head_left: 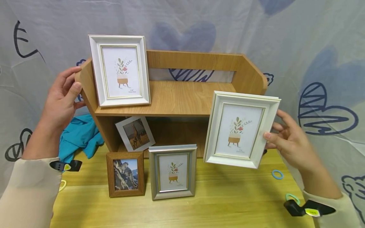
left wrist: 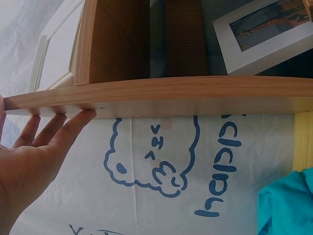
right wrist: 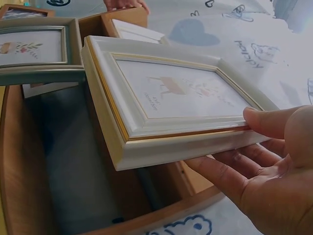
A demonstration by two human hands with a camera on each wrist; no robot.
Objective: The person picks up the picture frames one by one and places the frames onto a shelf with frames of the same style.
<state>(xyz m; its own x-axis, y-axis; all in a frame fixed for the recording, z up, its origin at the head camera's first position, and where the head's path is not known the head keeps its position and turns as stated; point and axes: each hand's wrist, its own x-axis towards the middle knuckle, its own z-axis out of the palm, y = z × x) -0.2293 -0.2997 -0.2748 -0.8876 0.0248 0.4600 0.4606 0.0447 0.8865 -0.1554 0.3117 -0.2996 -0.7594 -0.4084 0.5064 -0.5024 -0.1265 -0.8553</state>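
Observation:
My left hand (head_left: 61, 96) holds the left side panel of a wooden two-tier shelf (head_left: 176, 98) by its edge. In the left wrist view several fingertips (left wrist: 80, 117) touch the panel's outer face. My right hand (head_left: 293, 139) grips a white picture frame (head_left: 209, 126) by its right edge, thumb on the front and fingers behind. This frame is tilted and held up before the shelf's right part. Another white frame (head_left: 95, 69) with the same plant picture leans upright on the upper tier at the left, close to my left hand.
A white giraffe frame (head_left: 118, 123) leans tilted in the lower tier. Before the shelf, a brown leopard frame (head_left: 141, 174) and a silver frame (head_left: 152, 177) stand on the wooden table (head_left: 228, 199). Teal cloth (head_left: 81, 136) lies left; blue (head_left: 273, 173) and green rings (head_left: 293, 197) lie right.

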